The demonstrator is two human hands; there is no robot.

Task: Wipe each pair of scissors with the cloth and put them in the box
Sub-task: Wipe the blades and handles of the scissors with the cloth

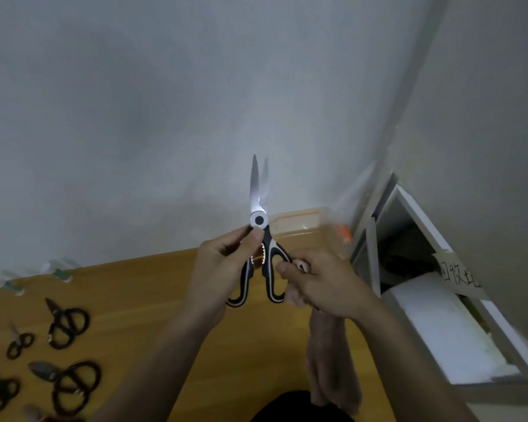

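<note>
Two hands are up in front of me with one pair of kitchen scissors (261, 239) between them, blades pointing upward and a little parted, well above the tabletop (153, 287). My left hand (223, 263) pinches the black-and-white handle just below the round pivot, thumb pressed on the near side. My right hand (317, 284) has its fingers curled at the right handle loop and also grips the brownish cloth (326, 354), which hangs down from the fist toward my lap. How much of that grip sits on the loop and how much on the cloth alone, I cannot tell through the blur.

I judge the wipe on this pair is in hand or about to start. To do it well, I would keep the left pinch firm near the pivot so the blades cannot swing, gather the cloth over the fingers, and draw it from pivot to tips along the flat of each blade, never across the edge. The serrated notch near the pivot probably wants a separate pass.

The clear box (305, 223) with an orange latch waits at the far tabletop edge, just behind the scissors. Four dark pairs (69, 325) lie on the left of the tabletop, apart from one another
</note>
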